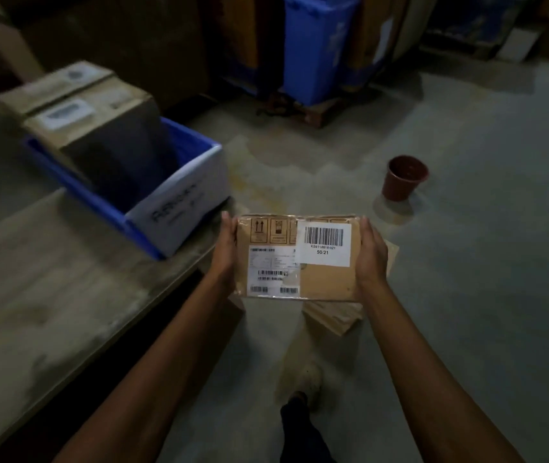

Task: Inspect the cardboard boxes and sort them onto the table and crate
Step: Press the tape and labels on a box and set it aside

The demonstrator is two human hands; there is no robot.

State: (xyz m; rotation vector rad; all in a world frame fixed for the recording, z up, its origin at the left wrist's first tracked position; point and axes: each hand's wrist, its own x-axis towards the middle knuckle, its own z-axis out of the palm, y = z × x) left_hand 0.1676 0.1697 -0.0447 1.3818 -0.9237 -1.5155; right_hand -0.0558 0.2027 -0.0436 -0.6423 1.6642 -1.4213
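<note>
I hold a small flat cardboard box [319,279] in front of me, its labelled face up, showing a white barcode sticker and a shipping label. My left hand [226,252] grips its left edge and my right hand [371,253] grips its right edge. The box hangs over the floor just past the corner of the wooden table [42,289]. On the table stands a blue crate [179,208] with a white front, and a large cardboard box [99,118] sits in it, tilted. Under the held box, more flat cardboard pieces [336,315] lie on the floor.
A brown plastic pot [403,178] stands on the concrete floor to the right. A tall blue bin [313,45] sits on a pallet at the back, among stacked cartons. My shoe [303,382] shows below the box.
</note>
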